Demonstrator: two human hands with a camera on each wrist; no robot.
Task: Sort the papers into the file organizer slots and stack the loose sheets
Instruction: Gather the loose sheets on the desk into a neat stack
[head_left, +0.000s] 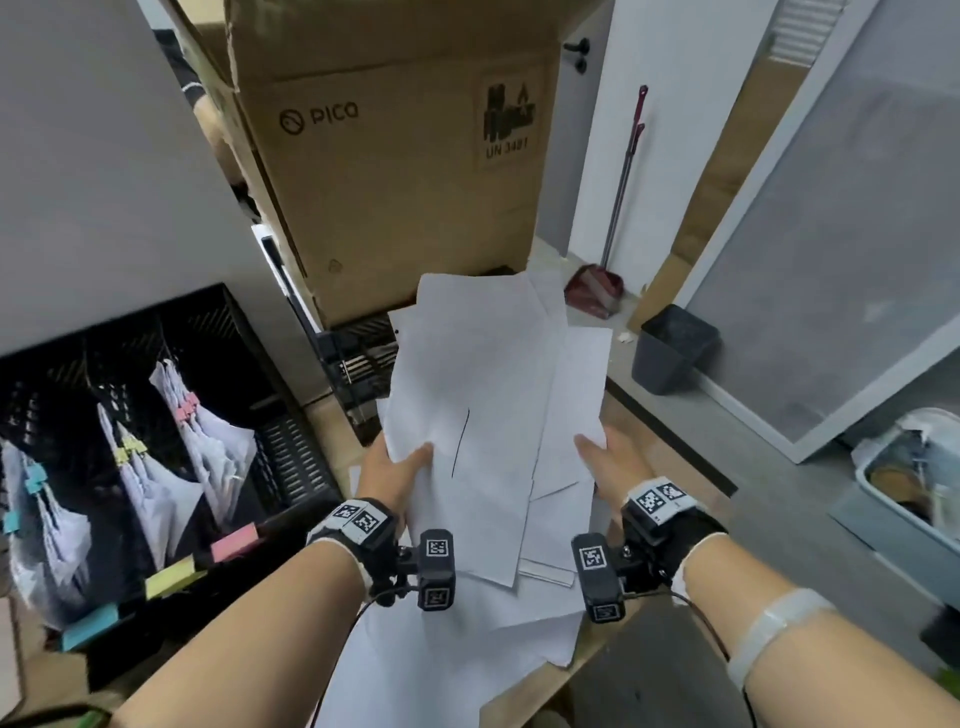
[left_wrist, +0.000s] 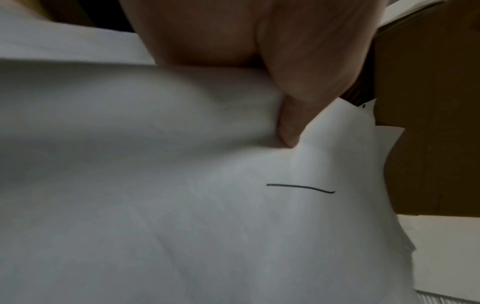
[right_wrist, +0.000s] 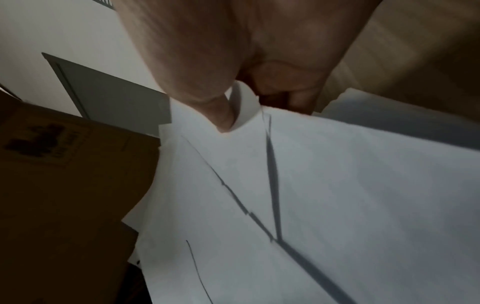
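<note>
Two hands grip loose sheets (head_left: 483, 374) before a "PICO", "UN 3481" box (head_left: 395, 156).

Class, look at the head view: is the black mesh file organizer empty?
No: the black mesh file organizer holds clipped white paper bundles in its slots.

A light wooden tabletop (head_left: 524, 691) carries the things. At its left stands a black perforated metal file organizer (head_left: 280, 447), its slots marked with pink, yellow and blue sticky labels. At the back a large brown cardboard box (head_left: 405, 171) printed PICO rests beside a black wire rack (head_left: 358, 358). Loose white paper sheets (head_left: 467, 639) lie scattered over the near middle of the tabletop, overlapping one another and reaching its front edge.
</note>
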